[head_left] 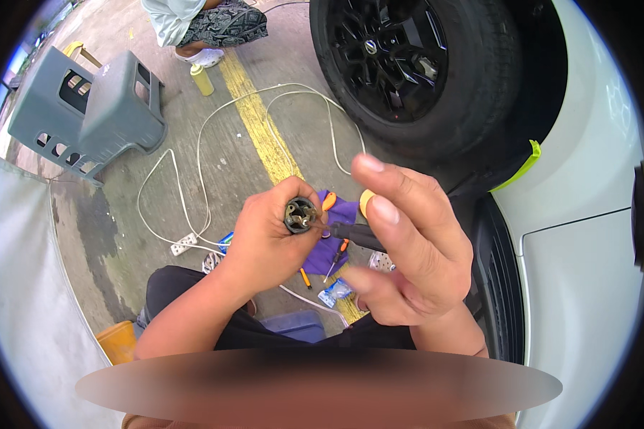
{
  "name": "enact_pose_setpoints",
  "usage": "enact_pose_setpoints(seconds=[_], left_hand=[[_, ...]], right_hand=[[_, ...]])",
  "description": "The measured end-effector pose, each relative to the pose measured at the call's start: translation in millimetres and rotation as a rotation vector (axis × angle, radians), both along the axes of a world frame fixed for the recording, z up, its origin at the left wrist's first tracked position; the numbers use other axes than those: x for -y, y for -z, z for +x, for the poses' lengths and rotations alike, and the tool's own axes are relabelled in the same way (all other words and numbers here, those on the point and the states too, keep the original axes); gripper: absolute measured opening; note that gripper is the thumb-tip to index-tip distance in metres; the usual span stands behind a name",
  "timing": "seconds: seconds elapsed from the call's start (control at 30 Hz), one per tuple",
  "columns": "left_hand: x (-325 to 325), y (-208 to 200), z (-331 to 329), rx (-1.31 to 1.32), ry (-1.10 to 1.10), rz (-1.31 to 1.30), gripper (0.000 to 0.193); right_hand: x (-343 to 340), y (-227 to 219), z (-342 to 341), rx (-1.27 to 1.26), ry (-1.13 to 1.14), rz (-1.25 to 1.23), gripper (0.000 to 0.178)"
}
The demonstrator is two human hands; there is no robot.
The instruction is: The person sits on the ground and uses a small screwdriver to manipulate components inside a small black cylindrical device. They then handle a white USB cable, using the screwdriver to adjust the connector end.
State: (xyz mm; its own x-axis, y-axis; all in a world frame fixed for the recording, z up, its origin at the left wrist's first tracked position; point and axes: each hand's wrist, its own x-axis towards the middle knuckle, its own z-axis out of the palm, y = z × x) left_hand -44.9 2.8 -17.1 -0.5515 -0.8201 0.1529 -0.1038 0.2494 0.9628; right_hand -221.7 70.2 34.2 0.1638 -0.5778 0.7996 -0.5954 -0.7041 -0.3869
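Note:
My left hand [270,236] is closed around a short black cylindrical part [300,215], its open end facing up and showing metal pieces inside. From its right side a slim dark piece [358,234] runs toward my right hand [422,257]; whether it is a cable sleeve or a tool I cannot tell. My right hand is raised just to the right, fingers stretched and apart, the thumb smeared by motion. A small yellow edge [366,203] shows beside its fingertips, mostly hidden. Beneath both hands a purple cloth [322,257] lies on the ground with an orange-handled screwdriver [342,247].
A white power strip [184,244] with a long white cord lies at left. Farther off stand grey plastic step stools [125,107], a yellow bottle [202,80] and another person [222,25]. A car wheel [386,57] and white car body [587,286] bound the right; a blue packet [335,292] lies near.

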Motion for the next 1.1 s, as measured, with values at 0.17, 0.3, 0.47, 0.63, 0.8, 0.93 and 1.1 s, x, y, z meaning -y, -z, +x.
enact_pose_setpoints(seconds=[0.17, 0.3, 0.47, 0.63, 0.8, 0.93, 1.1], left_hand=[[-0.7, 2.7, 0.3, 0.033, 0.02, 0.075, 0.015], [-2.3, 10.9, -2.3, -0.016, 0.044, 0.204, 0.016], [-4.9, 18.6, -2.2, -0.039, 0.068, 0.175, 0.017], [-3.2, 19.1, -7.2, -0.056, 0.069, 0.148, 0.015], [0.3, 20.3, -8.2, -0.042, 0.041, 0.117, 0.015], [-1.5, 23.0, -8.0, -0.017, 0.037, 0.139, 0.014], [-0.8, 26.5, -8.5, -0.031, 0.034, 0.148, 0.013]], right_hand=[[-0.6, 1.8, -0.5, 0.013, -0.053, -0.027, 0.055], [0.4, 4.3, -4.8, 0.009, -0.038, 0.035, 0.054], [3.8, 11.5, -6.2, 0.044, -0.047, -0.048, 0.052], [14.0, 2.2, -6.4, 0.032, -0.11, -0.071, 0.044], [11.0, 3.4, -7.4, 0.014, -0.067, -0.034, 0.04], [12.0, 11.3, -10.8, -0.017, -0.042, -0.069, 0.046], [12.5, 17.8, -9.9, 0.034, -0.04, -0.039, 0.045]])
